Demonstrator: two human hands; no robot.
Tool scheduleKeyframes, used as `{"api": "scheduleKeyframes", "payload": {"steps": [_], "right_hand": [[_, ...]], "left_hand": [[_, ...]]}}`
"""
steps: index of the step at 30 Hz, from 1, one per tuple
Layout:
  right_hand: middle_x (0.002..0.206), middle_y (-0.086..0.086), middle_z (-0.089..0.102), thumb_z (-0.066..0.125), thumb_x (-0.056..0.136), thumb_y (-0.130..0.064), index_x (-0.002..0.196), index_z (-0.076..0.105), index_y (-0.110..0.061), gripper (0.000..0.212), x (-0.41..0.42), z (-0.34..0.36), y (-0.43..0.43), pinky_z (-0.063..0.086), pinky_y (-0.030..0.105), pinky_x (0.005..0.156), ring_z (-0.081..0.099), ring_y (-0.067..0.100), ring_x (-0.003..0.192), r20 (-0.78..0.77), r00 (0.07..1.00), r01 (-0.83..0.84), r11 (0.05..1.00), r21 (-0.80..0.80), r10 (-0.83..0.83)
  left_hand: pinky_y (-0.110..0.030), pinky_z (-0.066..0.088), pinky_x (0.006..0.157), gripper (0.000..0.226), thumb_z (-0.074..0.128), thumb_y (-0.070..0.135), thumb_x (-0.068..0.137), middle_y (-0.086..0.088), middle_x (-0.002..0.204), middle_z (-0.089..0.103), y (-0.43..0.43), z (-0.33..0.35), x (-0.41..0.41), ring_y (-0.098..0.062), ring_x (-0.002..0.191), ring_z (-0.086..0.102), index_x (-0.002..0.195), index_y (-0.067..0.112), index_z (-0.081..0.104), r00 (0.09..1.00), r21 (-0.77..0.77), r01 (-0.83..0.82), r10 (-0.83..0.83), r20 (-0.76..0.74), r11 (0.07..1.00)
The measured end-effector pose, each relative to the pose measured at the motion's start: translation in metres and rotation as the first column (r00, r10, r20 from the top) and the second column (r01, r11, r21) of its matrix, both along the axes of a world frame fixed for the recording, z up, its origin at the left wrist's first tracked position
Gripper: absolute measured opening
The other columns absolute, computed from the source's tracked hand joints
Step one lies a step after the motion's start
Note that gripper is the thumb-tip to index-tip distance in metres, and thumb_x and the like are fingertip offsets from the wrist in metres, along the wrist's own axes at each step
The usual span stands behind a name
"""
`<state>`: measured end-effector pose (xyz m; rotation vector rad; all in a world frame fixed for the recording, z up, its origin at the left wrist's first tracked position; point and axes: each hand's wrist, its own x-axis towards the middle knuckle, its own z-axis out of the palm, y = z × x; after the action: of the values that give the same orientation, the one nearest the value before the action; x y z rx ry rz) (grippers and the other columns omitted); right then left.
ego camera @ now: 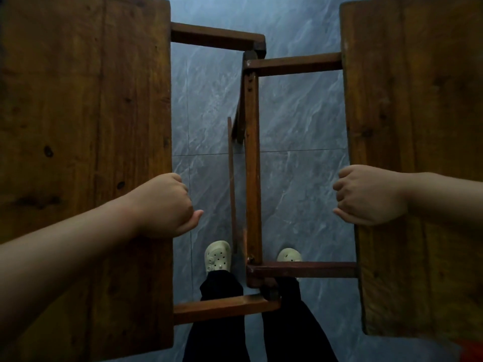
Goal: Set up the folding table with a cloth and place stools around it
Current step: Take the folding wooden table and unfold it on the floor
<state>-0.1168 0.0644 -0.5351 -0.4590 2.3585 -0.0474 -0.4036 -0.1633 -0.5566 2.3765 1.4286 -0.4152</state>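
Steadily swing the table open and level, left grip (167, 205) curled over the left leaf (78, 126), right grip (371, 194) over the right leaf (418, 126), with feet (217, 256) clear of the frame (252, 165) hanging between.

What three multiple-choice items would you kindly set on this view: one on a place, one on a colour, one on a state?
1. Where does the left hand grip?
A) the inner edge of the left panel
B) a stool
C) a cloth

2. What colour are the shoes?
A) red
B) pale cream
C) black

3. How do the two panels stand?
A) shut together
B) apart, with the floor showing between
C) under a cloth

Answers:
1 A: its fingers curl over that edge.
2 B: both look pale against the grey tiles.
3 B: tiles and the frame show between the left panel and the right panel.
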Motion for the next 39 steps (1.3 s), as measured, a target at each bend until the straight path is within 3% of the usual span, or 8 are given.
{"api": "scheduleKeyframes", "payload": {"steps": [8,14,18,22,27,33,36,39], "right_hand": [[0.057,-0.006,0.051,0.018,0.098,-0.041,0.057,0.050,-0.022,0.055,-0.051,-0.022,-0.030,0.022,0.028,0.068,0.046,0.011,0.056,-0.187,0.982,-0.024,0.996,-0.084,0.008],[0.052,-0.007,0.042,0.021,0.099,-0.038,0.052,0.038,-0.022,0.052,-0.071,-0.044,-0.049,0.019,0.030,0.067,0.047,0.013,0.056,-0.251,0.965,-0.097,0.991,-0.090,0.072],[0.052,-0.009,0.043,0.024,0.099,-0.039,0.055,0.046,-0.022,0.052,-0.094,-0.059,-0.060,0.032,0.031,0.070,0.044,0.010,0.055,-0.231,0.971,-0.086,0.992,-0.094,0.062],[0.053,-0.008,0.045,0.023,0.098,-0.040,0.059,0.053,-0.021,0.053,-0.118,-0.073,-0.066,0.035,0.032,0.073,0.046,0.011,0.056,-0.235,0.970,-0.085,0.992,-0.097,0.060],[0.050,-0.009,0.036,0.022,0.099,-0.039,0.053,0.038,-0.022,0.051,-0.142,-0.083,-0.071,0.026,0.030,0.069,0.032,0.008,0.050,-0.260,0.965,-0.066,0.993,-0.096,0.039],[0.059,-0.009,0.056,0.020,0.097,-0.042,0.063,0.062,-0.023,0.058,-0.159,-0.093,-0.075,0.041,0.034,0.082,0.054,0.010,0.064,-0.273,0.957,0.057,0.985,-0.165,-0.101],[0.063,-0.009,0.059,0.018,0.096,-0.046,0.069,0.066,-0.023,0.059,-0.167,-0.093,-0.078,0.041,0.033,0.079,0.053,0.010,0.066,-0.303,0.938,0.107,0.970,-0.217,-0.171],[0.069,-0.010,0.059,0.023,0.095,-0.049,0.074,0.063,-0.025,0.052,-0.163,-0.090,-0.076,0.039,0.030,0.073,0.048,0.010,0.068,-0.345,0.907,0.136,0.944,-0.302,-0.241]], "left_hand": [[-0.029,0.039,0.088,0.054,0.020,0.043,0.098,0.006,0.060,0.056,0.031,-0.001,0.050,-0.006,0.063,0.054,0.058,0.025,0.051,0.997,-0.087,-0.063,0.066,0.027,0.994],[-0.027,0.039,0.079,0.055,0.020,0.043,0.098,0.006,0.061,0.058,0.018,-0.017,0.052,-0.007,0.060,0.054,0.058,0.023,0.053,0.995,-0.083,-0.097,0.099,0.025,0.992],[-0.026,0.034,0.073,0.055,0.020,0.042,0.098,0.006,0.063,0.059,0.013,-0.032,0.046,-0.007,0.061,0.054,0.061,0.023,0.056,0.992,-0.088,-0.110,0.114,0.048,0.990],[-0.026,0.036,0.076,0.056,0.020,0.043,0.097,0.007,0.068,0.063,0.007,-0.047,0.024,-0.006,0.067,0.057,0.068,0.023,0.063,0.991,-0.064,-0.108,0.112,0.067,0.992],[-0.029,0.041,0.078,0.058,0.019,0.046,0.096,0.008,0.063,0.061,0.002,-0.066,-0.011,-0.007,0.063,0.055,0.065,0.024,0.063,0.989,-0.015,-0.087,0.088,0.121,0.996],[-0.026,0.032,0.067,0.062,0.016,0.047,0.092,0.010,0.053,0.053,0.007,-0.074,-0.047,-0.007,0.052,0.046,0.053,0.025,0.059,0.985,0.117,-0.028,0.007,0.174,0.993],[-0.024,0.028,0.065,0.062,0.018,0.048,0.092,0.011,0.050,0.051,0.007,-0.078,-0.063,-0.007,0.050,0.046,0.051,0.025,0.059,0.983,0.159,-0.014,-0.016,0.185,0.987],[-0.026,0.033,0.063,0.063,0.018,0.049,0.093,0.009,0.053,0.055,0.005,-0.083,-0.070,-0.009,0.053,0.048,0.054,0.023,0.060,0.974,0.142,0.038,-0.069,0.218,0.989]]}}
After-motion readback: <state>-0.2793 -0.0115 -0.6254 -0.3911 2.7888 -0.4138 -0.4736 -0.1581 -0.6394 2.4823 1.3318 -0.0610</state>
